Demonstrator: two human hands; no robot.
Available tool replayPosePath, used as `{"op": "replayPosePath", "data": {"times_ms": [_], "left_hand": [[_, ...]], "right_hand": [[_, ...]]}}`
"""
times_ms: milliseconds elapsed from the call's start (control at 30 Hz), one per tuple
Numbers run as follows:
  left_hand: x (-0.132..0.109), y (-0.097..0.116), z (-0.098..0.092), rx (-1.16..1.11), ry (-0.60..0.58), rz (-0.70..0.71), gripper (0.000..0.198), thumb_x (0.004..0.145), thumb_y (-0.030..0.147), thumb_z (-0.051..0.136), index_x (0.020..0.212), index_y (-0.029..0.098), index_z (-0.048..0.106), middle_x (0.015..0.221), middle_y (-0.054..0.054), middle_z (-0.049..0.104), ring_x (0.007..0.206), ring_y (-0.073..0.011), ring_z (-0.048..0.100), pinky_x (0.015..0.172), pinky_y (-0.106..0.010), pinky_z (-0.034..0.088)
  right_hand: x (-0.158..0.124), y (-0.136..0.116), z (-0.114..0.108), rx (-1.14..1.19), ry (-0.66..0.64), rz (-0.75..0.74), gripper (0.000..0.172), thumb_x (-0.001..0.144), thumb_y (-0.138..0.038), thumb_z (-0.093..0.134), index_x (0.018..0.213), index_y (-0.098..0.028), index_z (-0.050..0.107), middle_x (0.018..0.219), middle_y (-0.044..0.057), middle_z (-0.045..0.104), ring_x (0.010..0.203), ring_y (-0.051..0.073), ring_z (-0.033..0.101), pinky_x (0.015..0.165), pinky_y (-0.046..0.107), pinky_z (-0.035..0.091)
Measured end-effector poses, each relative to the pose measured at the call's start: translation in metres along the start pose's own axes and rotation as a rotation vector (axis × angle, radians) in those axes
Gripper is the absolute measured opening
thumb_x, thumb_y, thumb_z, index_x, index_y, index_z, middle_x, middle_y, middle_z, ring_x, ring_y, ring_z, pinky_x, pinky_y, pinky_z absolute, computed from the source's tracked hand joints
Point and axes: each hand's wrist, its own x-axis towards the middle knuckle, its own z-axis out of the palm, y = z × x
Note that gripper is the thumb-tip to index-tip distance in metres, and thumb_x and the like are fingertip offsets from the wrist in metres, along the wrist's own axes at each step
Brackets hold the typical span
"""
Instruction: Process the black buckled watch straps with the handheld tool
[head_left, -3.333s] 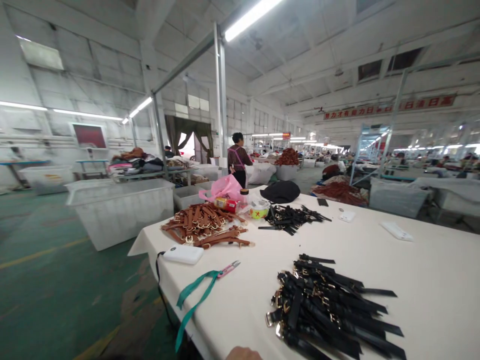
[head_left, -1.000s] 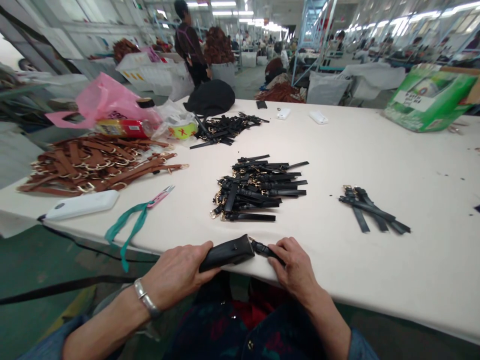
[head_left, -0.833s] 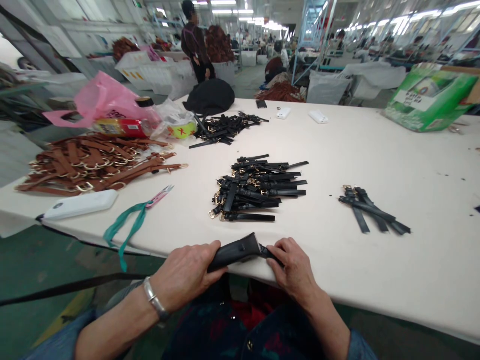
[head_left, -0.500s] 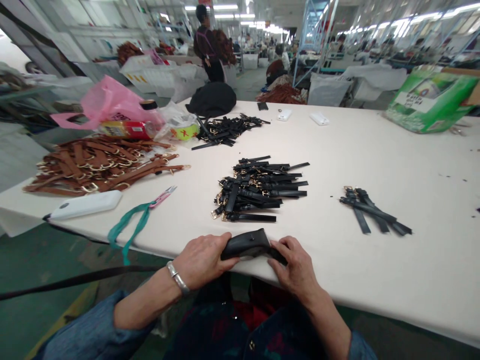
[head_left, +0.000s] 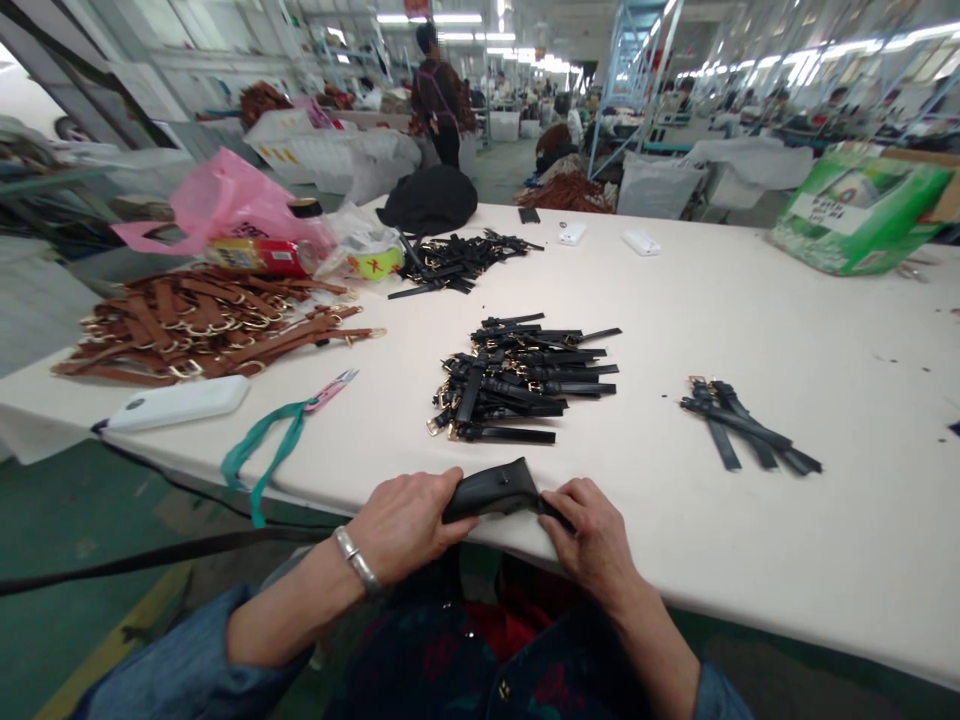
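At the table's near edge, my left hand [head_left: 411,520] is closed round the wide, curved part of a black leather strap [head_left: 491,492]. A long, narrow black band [head_left: 157,550] runs off to the left behind my left wrist; whether it joins this strap is hidden. My right hand [head_left: 589,535] pinches the narrower right end of the strap between thumb and fingers. Just beyond my hands lies a pile of short black buckle straps [head_left: 517,380] with gold buckles. Several more short black straps [head_left: 750,425] lie crossed to the right.
Left on the white table [head_left: 750,310] are pink thread snips [head_left: 330,392] with a green ribbon, a white power bank [head_left: 180,403] and brown straps [head_left: 195,325]. Behind sit a pink bag [head_left: 225,205], black straps [head_left: 465,258], a black cap [head_left: 427,198] and a green package [head_left: 862,210]. A person [head_left: 439,95] stands beyond.
Both hands keep the same hold on the black leather strap, with barely any shift. The view has turned slightly, and the person in the background appears a little farther right.
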Motion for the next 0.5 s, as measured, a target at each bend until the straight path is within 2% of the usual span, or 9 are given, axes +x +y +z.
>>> {"op": "replayPosePath", "data": {"times_ms": [100, 200, 367, 500], "left_hand": [[0.008, 0.002, 0.001, -0.036, 0.031, 0.028, 0.037, 0.077, 0.052, 0.044, 0.097, 0.022, 0.053, 0.082, -0.007, 0.066, 0.079, -0.0246, 0.062, 0.066, -0.031, 0.043], [0.008, -0.007, 0.002, -0.058, 0.052, 0.024, 0.037, 0.077, 0.052, 0.044, 0.097, 0.023, 0.054, 0.082, -0.007, 0.066, 0.078, -0.0239, 0.061, 0.065, -0.03, 0.042], [-0.001, -0.028, -0.001, -0.061, 0.085, -0.052, 0.031, 0.079, 0.05, 0.042, 0.089, 0.023, 0.054, 0.076, -0.004, 0.064, 0.072, -0.0203, 0.06, 0.06, -0.027, 0.039], [-0.011, -0.035, -0.003, -0.066, 0.053, -0.061, 0.031, 0.077, 0.051, 0.044, 0.088, 0.024, 0.054, 0.075, -0.004, 0.064, 0.071, -0.0203, 0.06, 0.061, -0.027, 0.039]], "right_hand": [[0.001, -0.002, 0.0, -0.034, 0.005, 0.003, 0.015, 0.081, -0.023, 0.052, 0.092, -0.019, 0.061, 0.082, 0.006, 0.054, 0.081, 0.018, 0.047, 0.072, 0.031, 0.04], [0.003, -0.005, -0.003, -0.058, -0.012, 0.004, 0.017, 0.083, -0.023, 0.049, 0.095, -0.02, 0.06, 0.083, 0.006, 0.054, 0.083, 0.018, 0.048, 0.074, 0.03, 0.04], [0.011, -0.012, -0.012, -0.11, -0.088, 0.097, 0.02, 0.087, -0.022, 0.042, 0.087, -0.022, 0.061, 0.087, 0.003, 0.054, 0.081, 0.014, 0.051, 0.071, 0.025, 0.038], [0.021, -0.012, -0.017, -0.151, -0.175, 0.142, 0.024, 0.088, -0.023, 0.039, 0.08, -0.022, 0.062, 0.081, 0.002, 0.055, 0.077, 0.012, 0.053, 0.068, 0.022, 0.036]]}}
